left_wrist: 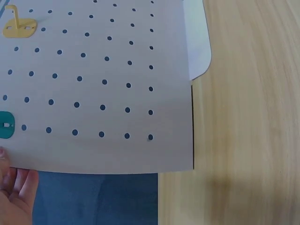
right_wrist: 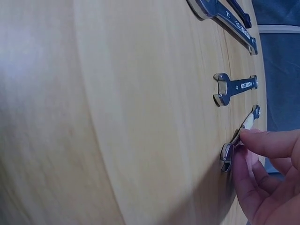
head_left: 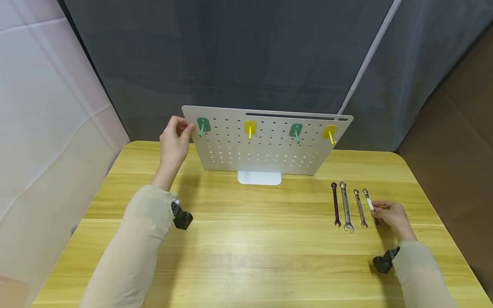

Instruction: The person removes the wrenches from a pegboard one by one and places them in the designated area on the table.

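A white pegboard (head_left: 269, 145) stands upright on a stand at the back of the wooden table (head_left: 239, 239). It carries two green hooks (head_left: 203, 125) and two yellow hooks (head_left: 250, 127). My left hand (head_left: 184, 126) grips the board's upper left edge; in the left wrist view its fingers (left_wrist: 14, 187) show just below the pegboard (left_wrist: 103, 84). Several wrenches (head_left: 345, 207) lie side by side at the right. My right hand (head_left: 375, 209) pinches the rightmost wrench (head_left: 367, 200), which has a white label. In the right wrist view the fingertips (right_wrist: 255, 143) close on this wrench (right_wrist: 244, 127) and one end is tilted off the wood.
Grey curtains hang behind the table and a white wall stands at the left. The pegboard's white foot (head_left: 259, 177) rests on the table. The neighbouring wrench (right_wrist: 234, 87) lies close to the held one. A black wrist camera (head_left: 182, 218) shows on each arm.
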Motion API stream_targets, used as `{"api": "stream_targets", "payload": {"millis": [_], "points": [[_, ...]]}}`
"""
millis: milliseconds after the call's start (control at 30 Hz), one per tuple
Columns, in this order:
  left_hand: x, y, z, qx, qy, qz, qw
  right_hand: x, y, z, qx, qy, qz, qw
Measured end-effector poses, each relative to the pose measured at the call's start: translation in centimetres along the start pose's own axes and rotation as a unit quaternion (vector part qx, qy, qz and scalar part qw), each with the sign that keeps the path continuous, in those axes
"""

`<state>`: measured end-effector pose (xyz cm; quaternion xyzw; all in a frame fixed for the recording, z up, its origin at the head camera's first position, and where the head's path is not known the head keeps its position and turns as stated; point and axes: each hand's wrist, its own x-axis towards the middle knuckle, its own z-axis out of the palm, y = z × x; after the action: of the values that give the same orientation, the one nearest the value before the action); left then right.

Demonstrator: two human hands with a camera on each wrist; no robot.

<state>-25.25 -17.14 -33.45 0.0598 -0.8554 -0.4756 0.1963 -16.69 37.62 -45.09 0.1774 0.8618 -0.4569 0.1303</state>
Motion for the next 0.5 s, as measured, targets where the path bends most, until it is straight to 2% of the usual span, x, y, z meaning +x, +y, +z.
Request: {"api": "stream_targets", "payload": {"millis": [300, 400, 500], "points": [[-0.3, -0.1, 0.1, -0.028, -0.006, -0.013, 0.9995, 0.3, 0.0, 0.2, -0.010, 0.014, 0.013, 1.000], [-0.6, -0.4, 0.1, -0.044, -0.011, -0.012, 0.9989, 0.2, -0.5, 0.5, -0.034, 0.046, 0.025, 0.998], [-1.0, -0.7, -0.1, -0.040, -0.014, -0.010, 0.9990, -0.1, -1.6, 0.9, -0.058, 0.089, 0.028, 0.994]]}}
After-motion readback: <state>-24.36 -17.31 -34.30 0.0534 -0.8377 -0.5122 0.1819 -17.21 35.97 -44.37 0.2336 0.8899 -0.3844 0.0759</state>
